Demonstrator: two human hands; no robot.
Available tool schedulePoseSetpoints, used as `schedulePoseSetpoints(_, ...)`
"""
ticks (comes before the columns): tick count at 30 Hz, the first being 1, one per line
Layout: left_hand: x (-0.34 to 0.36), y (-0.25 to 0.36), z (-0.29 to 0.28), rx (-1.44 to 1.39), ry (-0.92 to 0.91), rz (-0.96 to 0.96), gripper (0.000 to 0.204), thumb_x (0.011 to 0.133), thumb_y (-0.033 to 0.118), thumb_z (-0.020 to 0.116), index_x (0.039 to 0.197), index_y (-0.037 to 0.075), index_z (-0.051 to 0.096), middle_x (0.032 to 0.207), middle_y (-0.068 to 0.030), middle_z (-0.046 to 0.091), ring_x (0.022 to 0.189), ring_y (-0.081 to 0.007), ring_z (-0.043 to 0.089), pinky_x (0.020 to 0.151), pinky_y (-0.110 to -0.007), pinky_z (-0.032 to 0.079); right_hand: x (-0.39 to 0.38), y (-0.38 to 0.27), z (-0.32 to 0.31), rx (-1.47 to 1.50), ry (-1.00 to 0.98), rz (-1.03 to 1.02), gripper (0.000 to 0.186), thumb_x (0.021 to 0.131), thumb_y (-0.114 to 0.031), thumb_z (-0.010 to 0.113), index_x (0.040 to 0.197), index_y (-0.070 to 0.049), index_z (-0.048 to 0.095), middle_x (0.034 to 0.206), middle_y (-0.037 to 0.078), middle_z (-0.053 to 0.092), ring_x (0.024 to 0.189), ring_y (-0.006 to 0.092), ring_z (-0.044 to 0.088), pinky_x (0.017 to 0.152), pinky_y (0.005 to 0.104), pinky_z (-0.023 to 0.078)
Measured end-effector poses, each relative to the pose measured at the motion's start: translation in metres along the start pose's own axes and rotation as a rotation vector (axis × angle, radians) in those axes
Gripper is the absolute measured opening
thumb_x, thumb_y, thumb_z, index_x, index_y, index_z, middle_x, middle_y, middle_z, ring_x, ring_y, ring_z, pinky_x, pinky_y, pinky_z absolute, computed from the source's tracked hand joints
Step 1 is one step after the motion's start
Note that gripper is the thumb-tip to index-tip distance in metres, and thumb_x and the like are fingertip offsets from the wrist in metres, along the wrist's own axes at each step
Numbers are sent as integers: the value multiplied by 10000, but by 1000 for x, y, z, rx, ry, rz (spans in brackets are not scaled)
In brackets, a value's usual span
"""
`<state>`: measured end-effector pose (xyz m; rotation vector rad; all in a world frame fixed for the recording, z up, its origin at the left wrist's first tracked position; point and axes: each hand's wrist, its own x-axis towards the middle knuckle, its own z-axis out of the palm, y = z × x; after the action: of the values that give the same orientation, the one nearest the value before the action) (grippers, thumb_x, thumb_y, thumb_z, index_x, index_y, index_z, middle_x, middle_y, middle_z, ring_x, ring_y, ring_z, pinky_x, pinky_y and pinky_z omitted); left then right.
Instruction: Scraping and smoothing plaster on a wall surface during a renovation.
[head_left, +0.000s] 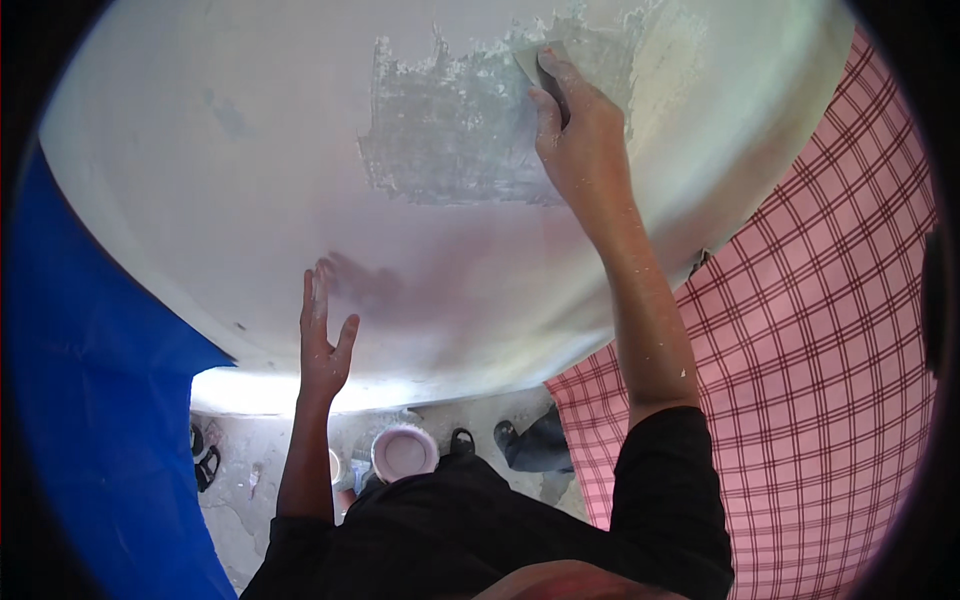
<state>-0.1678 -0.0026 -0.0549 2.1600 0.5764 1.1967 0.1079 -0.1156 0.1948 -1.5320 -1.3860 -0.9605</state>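
Observation:
In front of me a large pale wall surface (240, 200) curves in the wide view. Across its upper part lies a rough-edged grey patch of filler (440, 135), with whitish ragged bits along the top. My right hand (590, 130) is closed around a putty knife (527, 64), its flat blade against the patch's upper right part. Fingers hide most of its dark handle. Lower on the left, my left hand (325, 340) is raised with fingers stretched and thumb apart, holding nothing. It is close to the wall, beside its own shadow; contact I cannot tell. Whitish specks dot both hands.
A blue sheet (90, 400) hangs at the left, a pink checked cloth (790, 380) at the right. Below, a round pinkish bucket (405, 452) stands on the grey floor, near a brush (361, 465) and dark sandals (207, 467). Another person's dark-clad leg (540, 440) shows beyond it.

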Motion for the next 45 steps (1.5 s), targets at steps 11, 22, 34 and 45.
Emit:
schedulePoseSetpoints(11,8,47,3,-289,-149,-79,651,986,197,600,1554,53,317,1547,-184,416,1448,-324,366,1186,-435,266,-33,-26,-16,388,-130,239,415,904,-47,697,1306,-22,601,896,148,708,738,224,663,698,351,523)
schedulePoseSetpoints(22,53,107,-1,-661,-178,113,478,1008,195,548,1451,28,480,1378,-155,581,1234,-247,557,1037,-392,426,-79,-85,-14,1115,-443,714,570,966,-24,579,1510,-113,436,805,45,624,532,67,505,444,219,401)
schedulePoseSetpoints(34,72,109,12,-767,246,20,169,1014,77,589,859,10,589,885,0,513,709,-49,460,613,-217,385,-115,-71,13,524,76,147,317,791,4,783,1088,-66,700,1008,87,701,934,217,628,825,329,501)
schedulePoseSetpoints(45,53,86,13,-768,144,-306,278,1056,234,538,829,76,563,686,6,530,607,-75,471,579,-247,377,-121,-58,19,241,330,-111,278,688,-234,892,834,-148,672,1048,13,683,1022,243,542,890,374,435)
